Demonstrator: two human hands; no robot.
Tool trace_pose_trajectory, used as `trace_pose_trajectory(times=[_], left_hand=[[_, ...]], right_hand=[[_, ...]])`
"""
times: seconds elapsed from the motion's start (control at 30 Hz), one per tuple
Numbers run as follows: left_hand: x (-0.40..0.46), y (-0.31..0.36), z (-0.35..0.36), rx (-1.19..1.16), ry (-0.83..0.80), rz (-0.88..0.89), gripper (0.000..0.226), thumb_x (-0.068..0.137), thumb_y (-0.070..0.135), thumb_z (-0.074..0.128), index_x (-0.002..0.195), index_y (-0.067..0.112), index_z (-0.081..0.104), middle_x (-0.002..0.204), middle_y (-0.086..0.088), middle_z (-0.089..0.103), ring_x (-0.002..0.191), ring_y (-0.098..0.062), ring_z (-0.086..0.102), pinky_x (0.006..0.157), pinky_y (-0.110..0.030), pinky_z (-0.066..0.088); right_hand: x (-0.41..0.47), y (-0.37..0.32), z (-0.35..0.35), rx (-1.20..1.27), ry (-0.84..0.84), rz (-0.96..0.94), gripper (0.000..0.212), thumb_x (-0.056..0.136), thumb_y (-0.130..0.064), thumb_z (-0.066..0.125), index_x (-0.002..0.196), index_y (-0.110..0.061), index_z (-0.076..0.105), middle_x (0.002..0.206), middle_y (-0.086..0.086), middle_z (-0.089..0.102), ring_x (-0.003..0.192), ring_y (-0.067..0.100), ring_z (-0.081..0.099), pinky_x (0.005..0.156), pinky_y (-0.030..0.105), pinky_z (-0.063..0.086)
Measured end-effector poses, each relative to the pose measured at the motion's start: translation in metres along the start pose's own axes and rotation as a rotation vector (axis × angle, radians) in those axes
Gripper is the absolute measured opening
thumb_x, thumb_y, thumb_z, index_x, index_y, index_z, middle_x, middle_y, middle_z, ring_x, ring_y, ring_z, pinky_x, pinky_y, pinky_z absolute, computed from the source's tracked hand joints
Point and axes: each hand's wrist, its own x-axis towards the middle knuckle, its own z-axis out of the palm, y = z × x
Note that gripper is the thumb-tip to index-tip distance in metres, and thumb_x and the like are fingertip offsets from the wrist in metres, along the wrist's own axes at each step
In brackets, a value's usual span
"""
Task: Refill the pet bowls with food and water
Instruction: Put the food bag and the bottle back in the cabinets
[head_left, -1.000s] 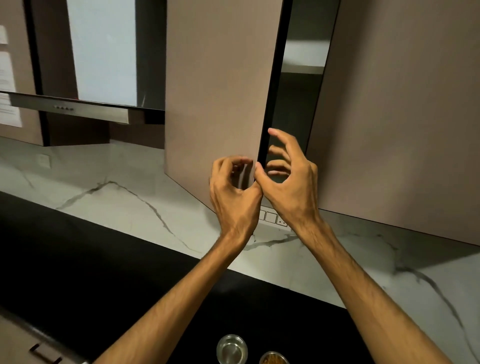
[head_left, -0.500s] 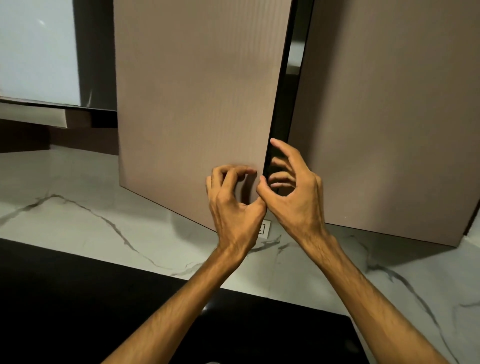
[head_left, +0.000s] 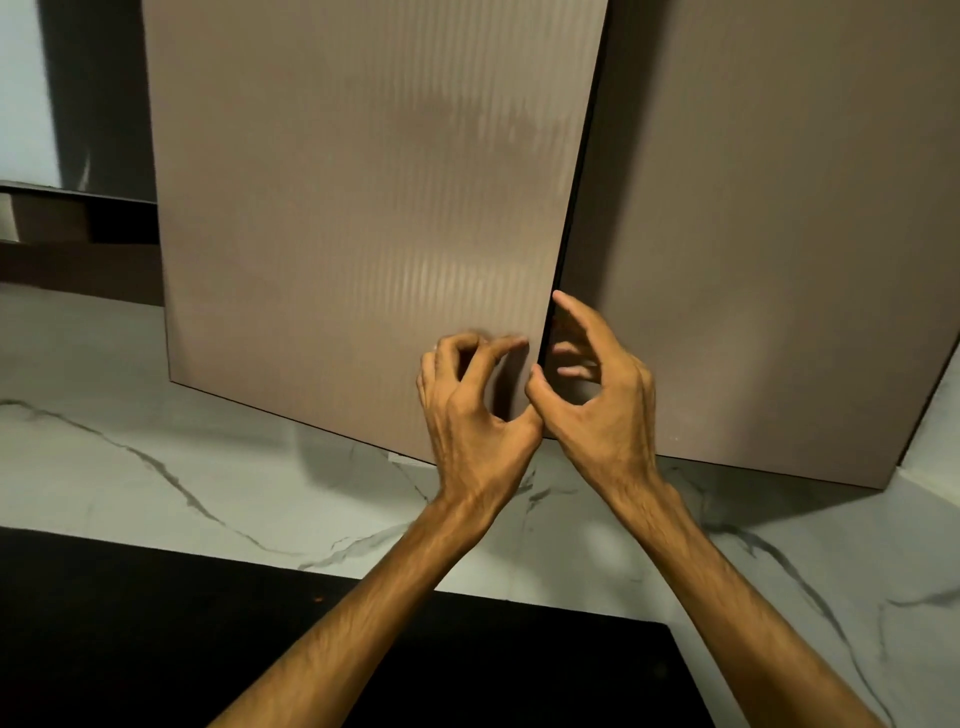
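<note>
Your left hand (head_left: 475, 410) and right hand (head_left: 592, 395), fingers curled narrow, hold nothing; both work the cabinet door (head_left: 363, 208) edge at 12 o'clock.

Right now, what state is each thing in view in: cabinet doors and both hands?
Left cabinet door: nearly closed, a narrow dark gap at its right edge.
Right cabinet door: closed.
Left hand: fingers curled, fingertips against the left door, holding nothing.
Right hand: fingers hooked into the gap at the door edge.
</note>
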Motion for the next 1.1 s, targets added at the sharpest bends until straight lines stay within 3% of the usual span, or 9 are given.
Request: trace_pose_trajectory(times=[0.1,0.2,0.27,0.33,0.47,0.63,0.8,1.1], left_hand=[[0.001,-0.007,0.005,0.015,-0.014,0.025,0.050,0.075,0.032,0.076,0.123,0.019,0.071,0.115,-0.007,0.059,0.109,-0.009,0.044,0.086,-0.034,0.045],[0.001,-0.013,0.009,0.031,-0.032,0.024,0.054,0.073,0.028,0.079,0.126,0.019,0.071,0.118,-0.008,0.059,0.110,-0.010,0.044,0.087,-0.036,0.046],[0.000,-0.017,0.011,0.046,-0.054,0.031,0.057,0.073,0.028,0.080,0.129,0.020,0.070,0.120,-0.008,0.058,0.111,-0.014,0.046,0.089,-0.035,0.045],[-0.001,-0.021,0.013,0.066,-0.080,0.046,0.061,0.074,0.029,0.081,0.133,0.020,0.069,0.123,-0.008,0.058,0.113,-0.016,0.047,0.091,-0.036,0.045],[-0.004,-0.033,0.016,0.103,-0.115,0.074,0.063,0.077,0.030,0.080,0.137,0.019,0.066,0.128,-0.010,0.057,0.119,-0.021,0.048,0.095,-0.043,0.046],[-0.006,-0.044,0.021,0.133,-0.150,0.094,0.063,0.079,0.029,0.078,0.140,0.017,0.064,0.133,-0.015,0.057,0.125,-0.029,0.049,0.100,-0.046,0.044],[-0.005,-0.050,0.026,0.140,-0.161,0.100,0.065,0.078,0.027,0.079,0.140,0.016,0.064,0.135,-0.017,0.056,0.126,-0.032,0.051,0.106,-0.036,0.034],[-0.003,-0.067,0.032,0.171,-0.194,0.131,0.069,0.076,0.029,0.079,0.142,0.018,0.061,0.139,-0.019,0.052,0.130,-0.032,0.045,0.105,-0.049,0.041]], right_hand=[[-0.001,0.008,0.002,-0.026,-0.003,-0.010,0.072,0.085,-0.021,0.078,0.151,-0.014,0.050,0.143,0.006,0.063,0.119,0.014,0.066,0.096,0.016,0.055],[-0.002,0.016,0.005,-0.108,0.011,-0.020,0.072,0.085,-0.019,0.080,0.151,-0.013,0.050,0.150,0.008,0.057,0.138,0.021,0.056,0.112,0.034,0.050],[-0.002,0.020,0.007,-0.182,0.009,-0.010,0.074,0.086,-0.025,0.077,0.153,-0.016,0.047,0.157,0.009,0.050,0.147,0.022,0.045,0.121,0.024,0.033],[-0.001,0.025,0.009,-0.251,-0.003,-0.005,0.076,0.086,-0.031,0.074,0.155,-0.020,0.044,0.163,0.010,0.041,0.152,0.024,0.036,0.121,0.015,0.019],[-0.004,0.036,0.014,-0.328,-0.039,-0.027,0.077,0.088,-0.036,0.072,0.158,-0.025,0.042,0.170,0.011,0.026,0.159,0.027,0.021,0.122,0.043,0.023],[-0.008,0.047,0.020,-0.394,-0.052,-0.018,0.078,0.088,-0.040,0.071,0.158,-0.029,0.040,0.173,0.012,0.016,0.161,0.027,0.013,0.125,0.058,0.019],[-0.008,0.056,0.023,-0.455,-0.066,-0.008,0.080,0.088,-0.045,0.069,0.160,-0.032,0.037,0.174,0.012,0.011,0.162,0.027,0.006,0.126,0.061,0.012],[-0.007,0.068,0.032,-0.494,-0.078,0.030,0.087,0.085,-0.050,0.069,0.161,-0.036,0.031,0.174,0.012,0.004,0.162,0.029,0.000,0.123,0.070,0.009]])
